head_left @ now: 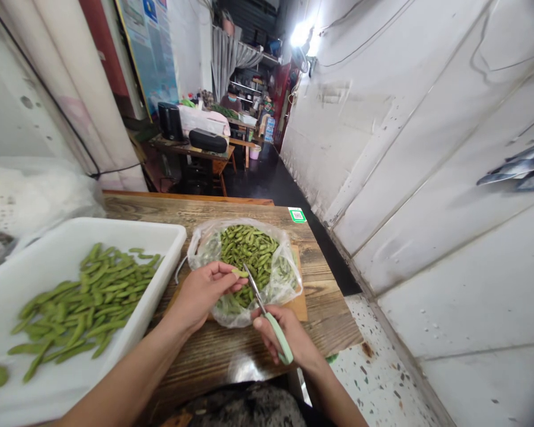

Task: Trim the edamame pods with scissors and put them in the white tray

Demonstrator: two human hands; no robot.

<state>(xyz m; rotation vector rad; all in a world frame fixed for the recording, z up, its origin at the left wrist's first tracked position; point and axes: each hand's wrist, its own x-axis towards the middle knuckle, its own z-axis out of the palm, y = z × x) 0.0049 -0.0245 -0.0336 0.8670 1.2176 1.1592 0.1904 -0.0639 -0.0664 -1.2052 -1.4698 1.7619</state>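
Between the thumb and fingers of my left hand (211, 290) is a green edamame pod (240, 273), its tip at the scissor blades. My right hand (285, 338) is closed around the pale green handles of a pair of scissors (273, 332), blades pointing up and left toward the pod. Both hands are over a clear plastic bag (289, 267) full of edamame pods (253, 246). To the left, a white tray (174, 243) holds a spread heap of pods (98, 296).
The bag and tray stand on a wooden table (329, 296) with a green QR code card (297, 214) at its far corner. A white wall (427, 237) runs along the right. Farther back, a person (231, 102) sits behind another table bearing greens.
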